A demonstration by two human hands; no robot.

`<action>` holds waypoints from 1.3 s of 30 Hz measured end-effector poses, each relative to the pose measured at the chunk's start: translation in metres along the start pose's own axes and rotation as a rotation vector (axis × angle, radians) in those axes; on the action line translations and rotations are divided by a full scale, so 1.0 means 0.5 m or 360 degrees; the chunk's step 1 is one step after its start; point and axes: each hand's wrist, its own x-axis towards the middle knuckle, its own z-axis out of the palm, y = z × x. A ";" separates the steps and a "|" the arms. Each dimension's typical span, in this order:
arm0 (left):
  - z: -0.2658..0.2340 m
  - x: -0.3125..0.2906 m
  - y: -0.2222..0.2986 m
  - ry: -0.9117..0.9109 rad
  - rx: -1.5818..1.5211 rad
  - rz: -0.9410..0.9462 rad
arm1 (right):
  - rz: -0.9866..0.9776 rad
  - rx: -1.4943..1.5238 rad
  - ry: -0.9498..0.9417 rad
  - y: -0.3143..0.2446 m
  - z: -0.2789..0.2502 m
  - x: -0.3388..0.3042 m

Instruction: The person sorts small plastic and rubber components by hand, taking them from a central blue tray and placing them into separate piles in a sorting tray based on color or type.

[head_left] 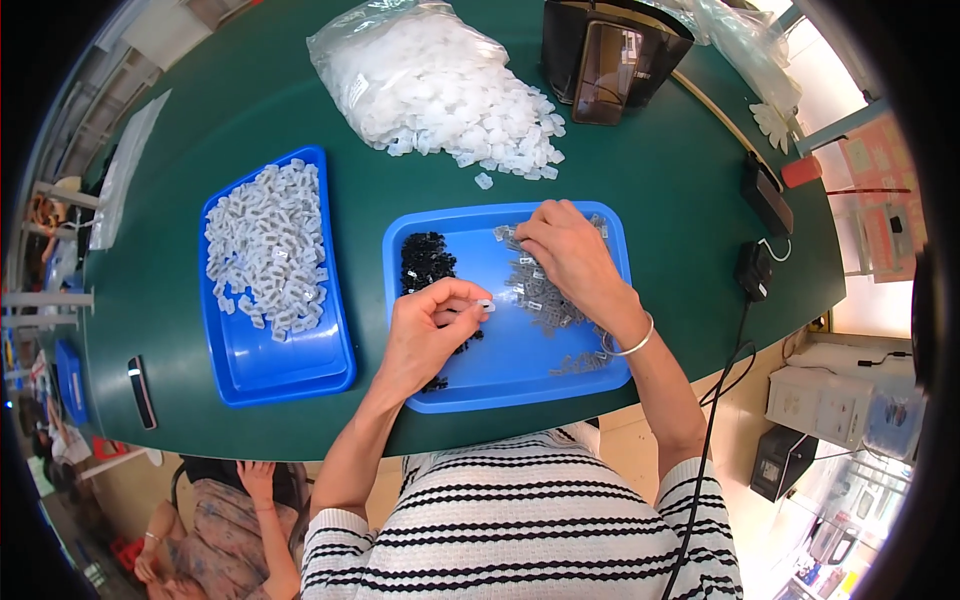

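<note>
1. A small pale part (487, 306) is pinched between the thumb and index finger of the left hand (428, 335). The grip is closed on it, and its free end is left showing at the right of the fingertips.
2. The part is held above the blue tray (490, 385), between the black pieces (427, 262) on the left and the grey pieces (540, 300) on the right.
3. Key relation: the grey pieces lie to the right of the pinched part, with their near edge close to it — the black pieces are partly covered by the left hand. The part's long axis seems to run roughly left to right, but too little is exposed for certainty.
4. The right hand (568, 250) is placed over the upper portion of the grey pieces, with fingers bent downward. Whether a piece is grasped there cannot be told — the fingertips are partly hidden. The grey pieces are nearer to this hand than to the left.
5. A second tray (285, 372), part-filled with pale clear pieces (268, 240), is set to the left, well apart from both hands.
</note>
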 end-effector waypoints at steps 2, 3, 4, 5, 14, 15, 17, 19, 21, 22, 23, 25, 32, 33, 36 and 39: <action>0.002 -0.001 0.000 0.0018 0.0021 0.0055 | -0.0002 -0.0029 -0.0022 0.003 0.006 0.004; 0.002 -0.001 0.002 0.0022 0.0022 0.0058 | -0.0001 -0.0059 -0.0041 0.004 0.008 0.005; 0.003 0.000 0.006 0.0028 0.0037 0.0047 | -0.0004 -0.0059 -0.0039 0.005 0.011 0.005; 0.004 0.002 0.009 0.0031 0.0053 0.0036 | 0.0020 -0.0062 -0.0049 0.006 0.014 0.004; 0.024 0.030 0.013 -0.0027 -0.0061 -0.0028 | 0.0559 0.0652 0.0070 -0.051 -0.032 -0.051; 0.028 0.035 0.013 -0.0034 -0.0055 -0.0040 | 0.0667 0.0813 0.0115 -0.053 -0.031 -0.061; 0.033 0.043 0.010 -0.0056 -0.0101 -0.0021 | 0.0738 0.1044 0.0133 -0.050 -0.030 -0.075; 0.037 0.044 0.008 -0.0044 -0.0095 -0.0036 | 0.0800 0.1274 0.0150 -0.051 -0.031 -0.083; 0.042 0.044 0.008 -0.0029 -0.0092 -0.0045 | 0.0902 0.1479 0.0132 -0.066 -0.041 -0.089; 0.044 0.044 0.010 -0.0010 -0.0091 -0.0046 | 0.0905 0.1483 0.0132 -0.072 -0.042 -0.094; 0.046 0.043 0.010 0.0009 -0.0090 -0.0046 | 0.0940 0.1539 0.0113 -0.078 -0.042 -0.099; 0.050 0.041 0.007 0.0008 -0.0063 -0.0028 | 0.0976 0.1594 0.0094 -0.086 -0.038 -0.104; 0.062 0.027 0.009 0.0066 0.0108 0.0048 | 0.0896 0.1849 0.0272 -0.092 0.000 -0.103; 0.062 0.024 0.011 0.0068 0.0107 0.0047 | 0.0892 0.1836 0.0227 -0.093 -0.001 -0.102; 0.061 0.017 0.016 0.0058 0.0024 0.0009 | 0.0854 0.1631 0.0189 -0.079 0.010 -0.104; 0.060 0.011 0.015 0.0073 -0.0071 -0.0055 | 0.0890 0.1655 0.0124 -0.082 0.008 -0.102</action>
